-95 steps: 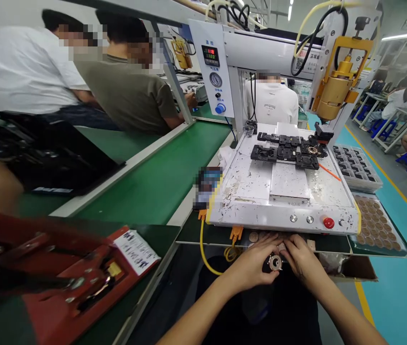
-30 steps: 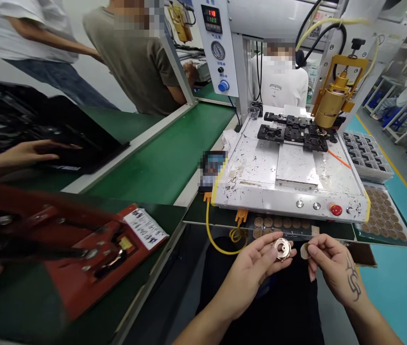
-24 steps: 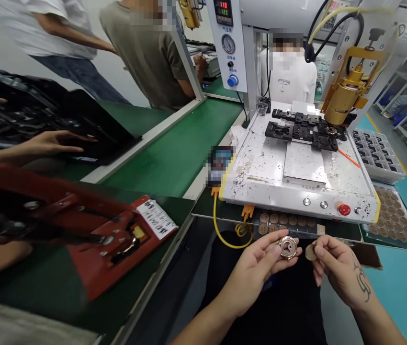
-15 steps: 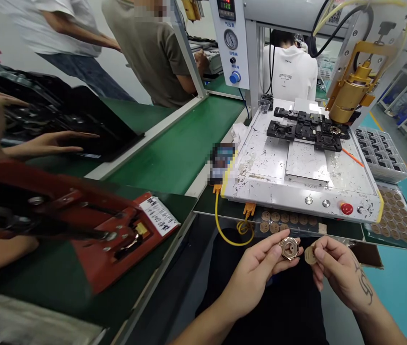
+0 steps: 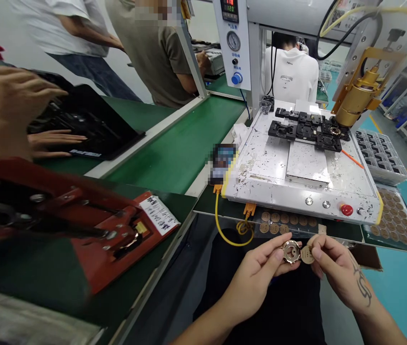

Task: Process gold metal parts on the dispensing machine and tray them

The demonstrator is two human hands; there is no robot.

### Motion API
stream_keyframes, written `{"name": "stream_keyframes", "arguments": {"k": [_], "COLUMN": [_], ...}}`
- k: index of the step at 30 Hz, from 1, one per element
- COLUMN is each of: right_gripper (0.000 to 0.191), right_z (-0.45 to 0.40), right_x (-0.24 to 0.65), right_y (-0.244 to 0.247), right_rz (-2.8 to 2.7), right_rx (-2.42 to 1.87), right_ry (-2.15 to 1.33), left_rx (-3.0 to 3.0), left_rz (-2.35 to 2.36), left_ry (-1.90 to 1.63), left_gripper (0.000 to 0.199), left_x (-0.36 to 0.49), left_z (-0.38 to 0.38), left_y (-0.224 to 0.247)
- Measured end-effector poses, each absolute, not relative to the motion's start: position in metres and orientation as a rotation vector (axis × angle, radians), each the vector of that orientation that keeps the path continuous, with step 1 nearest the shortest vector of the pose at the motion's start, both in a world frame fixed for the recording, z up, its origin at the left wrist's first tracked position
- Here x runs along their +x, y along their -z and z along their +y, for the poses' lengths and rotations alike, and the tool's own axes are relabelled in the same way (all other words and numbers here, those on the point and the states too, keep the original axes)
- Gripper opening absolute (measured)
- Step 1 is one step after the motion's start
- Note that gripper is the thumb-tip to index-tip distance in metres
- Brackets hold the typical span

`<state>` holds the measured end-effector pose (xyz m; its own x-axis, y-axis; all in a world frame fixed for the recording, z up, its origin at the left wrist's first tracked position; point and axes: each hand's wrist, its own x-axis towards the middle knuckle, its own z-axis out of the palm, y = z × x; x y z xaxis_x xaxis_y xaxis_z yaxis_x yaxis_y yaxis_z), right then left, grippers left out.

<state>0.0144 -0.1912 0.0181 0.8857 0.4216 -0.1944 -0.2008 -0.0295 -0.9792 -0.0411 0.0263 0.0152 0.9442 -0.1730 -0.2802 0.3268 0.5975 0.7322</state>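
My left hand pinches a rose-gold watch case by its edge, over my lap. The case's round opening faces up at me, with parts visible inside it. Between the thumb and fingers of my right hand is a thin round brown disc with faint markings. The disc sits right beside the case's right rim; whether they touch I cannot tell. Just beyond my hands, at the bench edge, lies a clear sheet with rows of similar brown discs.
A white bench machine with black fixtures and a gold cylinder head stands ahead. Trays and more discs are at right. A red press and a co-worker's hands are at left. A yellow cable hangs nearby.
The disc in my right hand has moved left, up against or close to the watch case, and shows more of its flat face. At left, a co-worker's hand has risen and moved right.
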Motion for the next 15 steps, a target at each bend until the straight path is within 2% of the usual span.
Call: {"name": "stream_keyframes", "arguments": {"k": [4, 15], "right_gripper": [0.034, 0.031], "right_z": [-0.182, -0.173], "right_x": [0.016, 0.01], "right_y": [-0.028, -0.027], "right_rz": [-0.311, -0.342], "right_rx": [-1.735, -1.775], "right_ry": [-0.359, -0.328], "left_rx": [0.947, 0.983], "left_rz": [0.165, 0.151], "left_ry": [0.27, 0.249], "left_gripper": [0.057, 0.05], "left_x": [-0.042, -0.044], "left_z": [0.025, 0.023], "left_y": [-0.018, -0.018]}}
